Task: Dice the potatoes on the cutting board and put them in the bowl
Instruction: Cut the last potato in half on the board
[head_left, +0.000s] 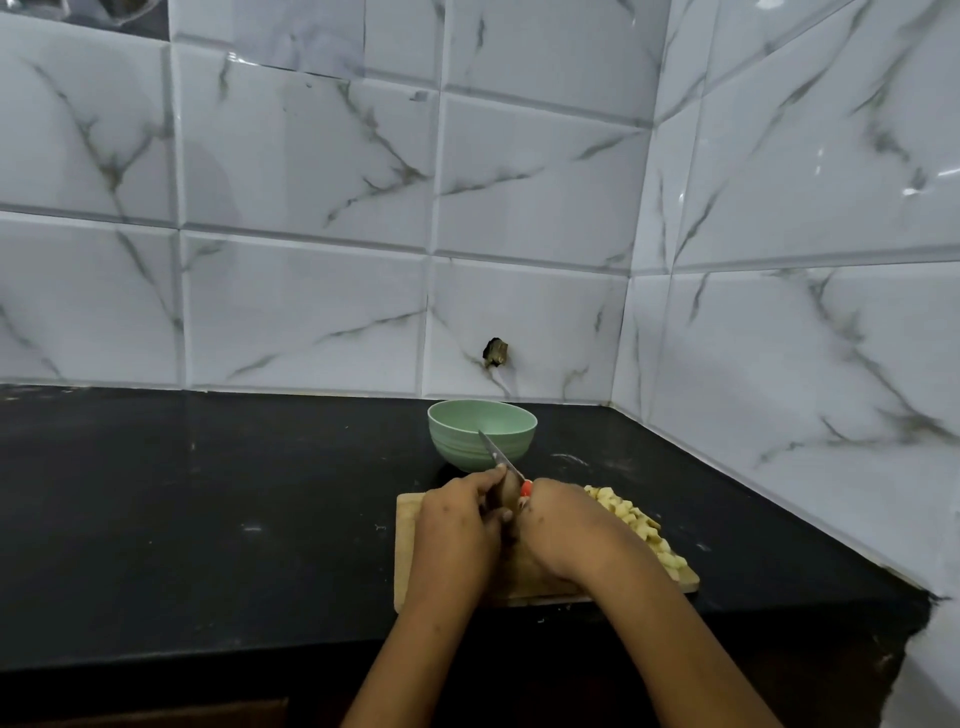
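The wall (311, 182) is the biggest thing. It is made of shiny white tiles with grey lines like marble, and it turns a corner on the right. Below it is a long black counter (208, 519) with a few small white marks on it.

A wooden cutting board (408, 525) lies flat on the counter, near the front edge. Two bare arms reach in from the bottom, and both hands are over the board.

The left hand (457, 525) is over the left part of the board. Its fingers are curled round a brown potato (506, 491) and hold it. Most of the potato is hidden between the two hands. The right hand (561, 525) is just beside the left one. Its fingers are closed tight round the red handle of a knife (496, 452).

A light green bowl (470, 441) stands upright on the counter just behind the board, close to the wall. It does not touch the board.

A pile of pale yellow potato pieces (634, 519) lies along the right side of the board, from the back down to the front corner.

The thin knife blade sticks up and away from the hands, tilted to the left. Its tip shows in front of the bowl's side.

Smallest of all is a dark hole (496, 353) in the wall, above the bowl.
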